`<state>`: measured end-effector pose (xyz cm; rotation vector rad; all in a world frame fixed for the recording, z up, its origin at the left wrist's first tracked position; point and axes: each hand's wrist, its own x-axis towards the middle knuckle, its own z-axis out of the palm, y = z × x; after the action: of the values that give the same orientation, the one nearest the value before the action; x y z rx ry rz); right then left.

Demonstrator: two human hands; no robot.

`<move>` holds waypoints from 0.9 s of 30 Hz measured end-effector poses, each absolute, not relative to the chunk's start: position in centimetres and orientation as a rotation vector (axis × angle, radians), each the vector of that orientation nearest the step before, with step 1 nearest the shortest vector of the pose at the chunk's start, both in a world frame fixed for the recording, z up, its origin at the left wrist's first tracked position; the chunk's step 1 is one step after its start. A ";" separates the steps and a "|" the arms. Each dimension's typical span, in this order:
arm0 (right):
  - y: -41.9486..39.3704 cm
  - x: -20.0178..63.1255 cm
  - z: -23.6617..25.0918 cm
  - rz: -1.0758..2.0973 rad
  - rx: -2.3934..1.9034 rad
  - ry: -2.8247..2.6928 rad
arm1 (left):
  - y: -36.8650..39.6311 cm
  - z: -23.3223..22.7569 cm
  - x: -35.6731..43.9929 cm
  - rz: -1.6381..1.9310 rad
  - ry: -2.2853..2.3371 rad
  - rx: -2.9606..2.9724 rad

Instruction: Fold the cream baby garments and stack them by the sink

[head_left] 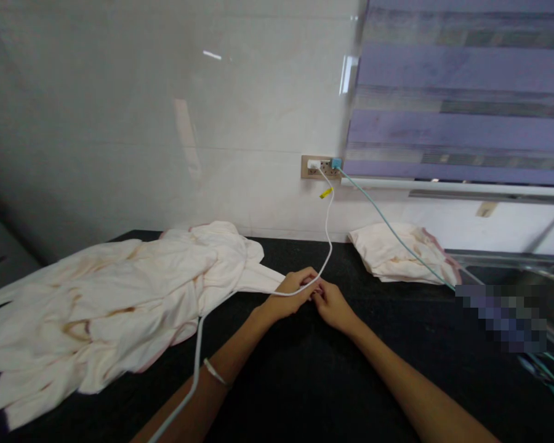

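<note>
We are pinching the white cable (327, 243) between left hand (290, 295) and right hand (332, 304) on the black counter (305, 369), below the wall socket (321, 167) where it is plugged in, the rumpled cloth (106, 301) lying unfolded left of it.

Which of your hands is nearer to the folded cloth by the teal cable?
Right. The right hand sits just left of the folded cloth; the left hand, touching the white cable, lies farther left, beside the spread garment.
</note>
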<state>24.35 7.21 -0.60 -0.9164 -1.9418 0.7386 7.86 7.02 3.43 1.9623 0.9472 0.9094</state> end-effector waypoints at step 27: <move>9.5 30.9 0.9 0.382 -1.317 -1.136 | 14.1 0.7 -7.0 0.806 2.394 2.082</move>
<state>30.89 9.45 0.92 -1.3173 -1.1359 0.3821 -6.97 14.07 0.71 2.0822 2.3939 0.8057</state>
